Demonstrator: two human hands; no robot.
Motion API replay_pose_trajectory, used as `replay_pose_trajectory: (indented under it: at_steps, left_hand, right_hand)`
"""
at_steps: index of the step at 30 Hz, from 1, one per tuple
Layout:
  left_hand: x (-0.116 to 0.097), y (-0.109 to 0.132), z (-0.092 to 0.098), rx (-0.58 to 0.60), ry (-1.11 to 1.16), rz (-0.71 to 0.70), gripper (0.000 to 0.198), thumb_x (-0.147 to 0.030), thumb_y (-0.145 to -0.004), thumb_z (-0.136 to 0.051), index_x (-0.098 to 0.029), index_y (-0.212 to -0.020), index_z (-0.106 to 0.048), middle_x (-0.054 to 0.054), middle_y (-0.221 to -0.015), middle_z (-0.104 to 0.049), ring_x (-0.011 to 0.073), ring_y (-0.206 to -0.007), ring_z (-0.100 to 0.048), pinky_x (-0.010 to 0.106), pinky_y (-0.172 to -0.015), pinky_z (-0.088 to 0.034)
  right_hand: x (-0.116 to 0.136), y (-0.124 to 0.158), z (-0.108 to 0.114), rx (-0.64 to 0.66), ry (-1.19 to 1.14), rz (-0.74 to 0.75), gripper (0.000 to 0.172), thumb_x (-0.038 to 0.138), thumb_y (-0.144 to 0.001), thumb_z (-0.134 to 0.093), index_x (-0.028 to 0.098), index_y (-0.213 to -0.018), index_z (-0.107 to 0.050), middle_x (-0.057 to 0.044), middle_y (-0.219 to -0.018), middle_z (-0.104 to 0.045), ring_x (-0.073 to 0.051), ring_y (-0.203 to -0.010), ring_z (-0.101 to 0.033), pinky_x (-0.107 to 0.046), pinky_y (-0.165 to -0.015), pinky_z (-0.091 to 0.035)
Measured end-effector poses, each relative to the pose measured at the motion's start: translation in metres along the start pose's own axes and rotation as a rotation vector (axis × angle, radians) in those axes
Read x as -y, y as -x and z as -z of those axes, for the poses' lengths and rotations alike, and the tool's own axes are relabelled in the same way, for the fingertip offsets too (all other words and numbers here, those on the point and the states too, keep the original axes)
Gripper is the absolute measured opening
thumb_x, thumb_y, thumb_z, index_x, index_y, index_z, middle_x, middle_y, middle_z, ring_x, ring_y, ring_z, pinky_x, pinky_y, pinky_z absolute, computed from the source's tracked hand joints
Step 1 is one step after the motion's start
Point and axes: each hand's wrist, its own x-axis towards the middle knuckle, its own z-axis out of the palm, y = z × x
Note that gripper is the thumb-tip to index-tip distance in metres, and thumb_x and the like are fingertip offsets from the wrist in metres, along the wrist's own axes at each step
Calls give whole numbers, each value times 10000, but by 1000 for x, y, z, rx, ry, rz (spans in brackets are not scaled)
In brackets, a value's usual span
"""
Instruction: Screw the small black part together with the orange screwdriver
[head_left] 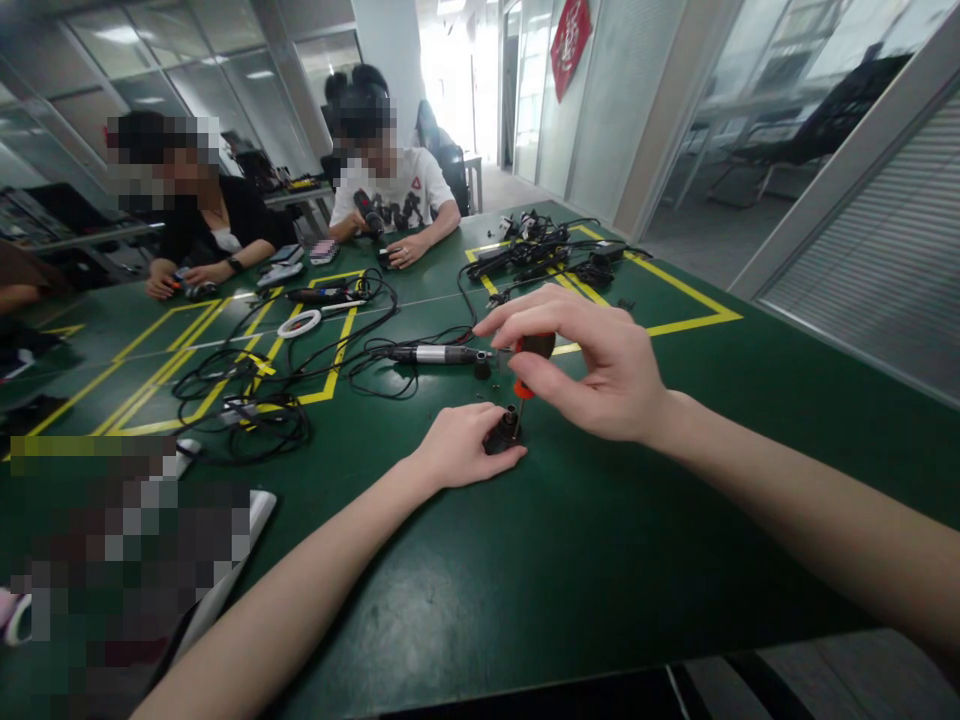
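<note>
My right hand [600,370] grips the orange and dark handle of a screwdriver [523,388] between thumb and fingertips. Its thin shaft points down to a small black part [501,440] with a short upright metal-rimmed post. My left hand [461,447] pinches this part against the green table, fingers behind and thumb in front. The exact spot where the screwdriver tip meets it is too small to tell. Just beyond lie a silver and black corded pen-shaped tool [435,355], a little black round piece [482,366] and tiny loose bits that look like screws [496,386].
Tangled black cables [244,410] spread to the left, near a white ring [299,323]. A heap of cables and adapters [536,250] lies at the far right within yellow tape [697,322]. A blurred, light-edged object [259,510] is at the lower left. Two people [416,190] handle tools across the table.
</note>
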Motion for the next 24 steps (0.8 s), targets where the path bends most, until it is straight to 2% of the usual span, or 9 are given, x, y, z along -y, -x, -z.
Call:
replay_pose_trajectory:
  at_steps: [3,6,9,13,18,24]
  left_hand:
    - [0,0,0,0,6,1,303,-474,-919,-721,-208,-827,-608,19,-791,-676,193,-693,-637,295,-638,-421]
    - [1,0,0,3,10,2,303,-478,-916,-721,-210,-827,-613,11,-766,-655,190,-679,-625,292,-632,-417]
    - [1,0,0,0,15,4,298,-479,-915,-719,-211,-832,-619,10,-766,-651,187,-683,-625,286,-634,-419]
    - [2,0,-1,0,31,2,308,-483,-916,-722,-210,-823,-615,13,-765,-656,190,-692,-634,285,-638,-424]
    - [2,0,-1,2,30,4,306,-477,-914,-730,-210,-820,-616,9,-750,-646,191,-694,-630,284,-642,-418]
    - [1,0,0,1,32,1,310,-488,-918,-729,-202,-835,-645,11,-759,-648,185,-684,-619,280,-635,-409]
  right_hand:
    - [2,-1,0,-38,85,-8,93,194,-953,-699,223,-1019,-757,-81,-1058,-708,-203,-934,-683,-363,-759,-597]
    - [4,-1,1,-53,146,-35,159,201,-956,-701,259,-1080,-780,-66,-977,-647,-209,-895,-644,-360,-706,-587]
    - [3,0,0,-49,160,-29,269,185,-962,-674,273,-1199,-766,-64,-984,-656,-214,-882,-635,-388,-727,-595]
    - [0,0,-2,-44,138,17,354,132,-978,-581,212,-1288,-731,-71,-994,-692,-206,-920,-654,-389,-798,-587]
    - [-3,0,-2,-41,51,49,308,99,-963,-516,193,-1138,-752,-72,-1016,-783,-206,-953,-721,-386,-853,-574]
    - [0,-4,-2,-74,102,55,114,152,-947,-677,228,-972,-758,-36,-989,-838,-203,-897,-760,-407,-876,-553]
